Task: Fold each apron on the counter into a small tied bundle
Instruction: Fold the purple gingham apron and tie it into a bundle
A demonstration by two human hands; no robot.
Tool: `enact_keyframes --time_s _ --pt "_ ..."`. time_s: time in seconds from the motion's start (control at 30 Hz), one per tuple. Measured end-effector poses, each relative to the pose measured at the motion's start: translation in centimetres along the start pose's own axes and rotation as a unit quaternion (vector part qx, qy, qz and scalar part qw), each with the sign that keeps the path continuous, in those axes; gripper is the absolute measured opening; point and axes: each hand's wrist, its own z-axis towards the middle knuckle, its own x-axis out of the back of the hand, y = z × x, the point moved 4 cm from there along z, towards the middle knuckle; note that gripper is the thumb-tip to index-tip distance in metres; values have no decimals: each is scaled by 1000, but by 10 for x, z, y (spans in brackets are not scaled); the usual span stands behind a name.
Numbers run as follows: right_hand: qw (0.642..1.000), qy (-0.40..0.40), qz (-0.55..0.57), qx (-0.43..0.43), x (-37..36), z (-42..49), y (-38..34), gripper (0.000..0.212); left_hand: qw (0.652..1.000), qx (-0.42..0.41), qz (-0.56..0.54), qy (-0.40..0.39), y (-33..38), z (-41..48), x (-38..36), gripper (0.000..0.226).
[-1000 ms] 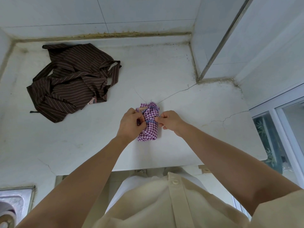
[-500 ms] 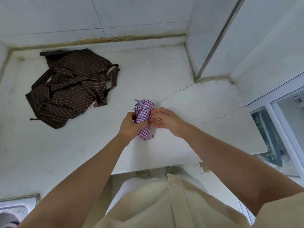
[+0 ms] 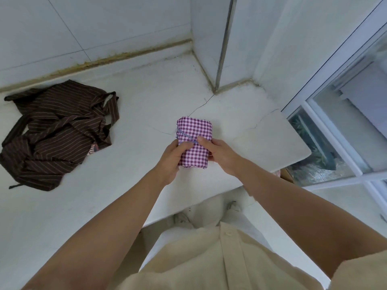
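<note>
A purple-and-white checked apron bundle [image 3: 194, 141] is folded into a small rectangle with a blue striped strap wrapped across its middle. I hold it just above the white counter [image 3: 146, 114]. My left hand [image 3: 173, 155] grips its left side, thumb on top. From the right, my right hand [image 3: 217, 152] grips the bundle, thumb pressing the strap. A brown striped apron [image 3: 56, 135] lies crumpled and unfolded at the counter's far left.
A tiled wall runs along the counter's back. A wall corner [image 3: 215, 59] juts in at the back right. The cracked counter ends at the right near a window [image 3: 345, 122]. Its front edge lies just below my hands.
The bundle has been turned over: its smooth flat face now points up, with the strap across it. Both hands shifted to grip its lower half. The camera view swung to the right.
</note>
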Motion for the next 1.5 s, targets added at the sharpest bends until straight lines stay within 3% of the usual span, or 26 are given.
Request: enact_keyframes --time_s 0.23,0.43,0.6,0.73,0.83,0.9,1.0,1.1,1.23,1.37,1.5 --pt "999 24 -14 44 69 -27 -9 40 993 45 30 104 0 13 -81 24" --pt "998 23 -28 47 150 -47 -15 35 972 1 96 213 -7 28 -156 32" --pt "999 -14 -34 36 206 -59 -18 41 962 37 71 261 -27 43 -198 26" --pt "999 -41 -29 21 239 -66 -20 46 973 70 -12 220 -42 45 -229 22" --pt "997 -51 -46 25 255 -72 -27 41 982 15 -40 186 -43 41 -250 43" --pt "998 -39 -37 39 261 -74 -34 38 985 -13 -47 164 -35 39 -263 40" --pt "998 -1 23 59 268 -70 -49 37 994 -15 -8 105 -20 40 -278 27" --pt "995 10 59 80 271 -65 -70 40 996 -64 47 50 -1 47 -289 35" --pt "994 3 40 103 275 -62 -103 46 982 -157 85 68 40 61 -294 39" --pt "984 11 4 175 284 -62 -146 42 973 -207 100 17 78 73 -307 42" --pt "962 56 -37 264 288 -63 -188 42 964 -231 125 -34 116 77 -330 66"
